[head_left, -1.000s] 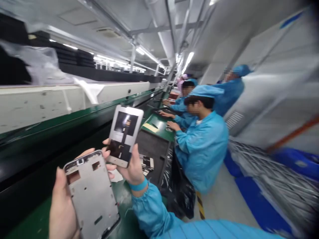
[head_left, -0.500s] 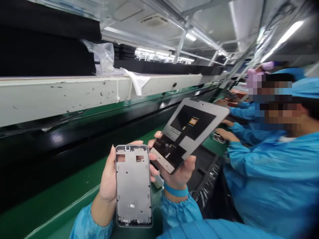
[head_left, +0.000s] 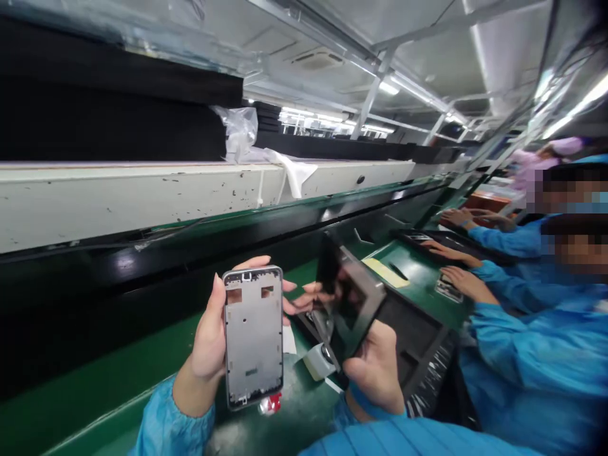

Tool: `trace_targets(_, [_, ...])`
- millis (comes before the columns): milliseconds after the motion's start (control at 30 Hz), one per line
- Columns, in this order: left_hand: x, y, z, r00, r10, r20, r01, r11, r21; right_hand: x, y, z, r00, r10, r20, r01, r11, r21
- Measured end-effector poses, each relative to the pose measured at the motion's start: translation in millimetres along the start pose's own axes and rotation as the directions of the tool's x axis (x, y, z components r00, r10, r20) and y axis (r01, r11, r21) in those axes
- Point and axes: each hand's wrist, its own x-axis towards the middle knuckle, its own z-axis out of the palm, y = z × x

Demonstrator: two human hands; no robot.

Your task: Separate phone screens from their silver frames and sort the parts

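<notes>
A silvery-grey phone-sized metal frame (head_left: 254,335) stands nearly upright in my left hand (head_left: 209,335), its inner side with small cut-outs facing me. My left fingers wrap behind it and show past its right edge. To the right, my right hand (head_left: 377,367) grips a dark, glossy panel with a grey border (head_left: 350,294), tilted steeply and blurred. The panel and the frame are apart. Below them on the green bench (head_left: 304,411) are a small pale block (head_left: 319,361) and a red and clear item (head_left: 270,404).
A black tray (head_left: 418,323) with plastic along its edge lies at the right. Beyond it are a yellow strip (head_left: 386,272) and co-workers' hands (head_left: 468,283) over another metal part. A long white shelf edge (head_left: 199,193) crosses behind, bearing black stacks.
The panel in my right hand has turned from showing its broad grey and black face to a steep angle. The view has swung, revealing more bench on the right; my left hand keeps the frame.
</notes>
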Motion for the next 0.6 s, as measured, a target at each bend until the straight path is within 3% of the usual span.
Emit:
trace_targets(100, [7, 6, -6.8, 0.967, 0.160, -0.199, -0.141, 0.984, 0.108, 4, 0, 0, 0.984, -0.093, 0.150, 0.112, 0.985, -0.128])
trace_targets(233, [7, 21, -13.6, 0.887, 0.297, -0.354, -0.246, 0.952, 0.182, 9, 1, 3, 0.969, -0.068, 0.239, 0.134, 0.953, -0.272])
trace_targets(333, [3, 31, -15.2, 0.858, 0.346, -0.380, -0.294, 0.937, 0.190, 10, 0, 6, 0.959, -0.035, 0.282, 0.122, 0.948, -0.295])
trace_targets(600, [-8, 38, -16.1, 0.857, 0.411, -0.311, -0.363, 0.909, 0.203, 11, -9, 2, 0.930, -0.066, 0.361, 0.195, 0.923, -0.333])
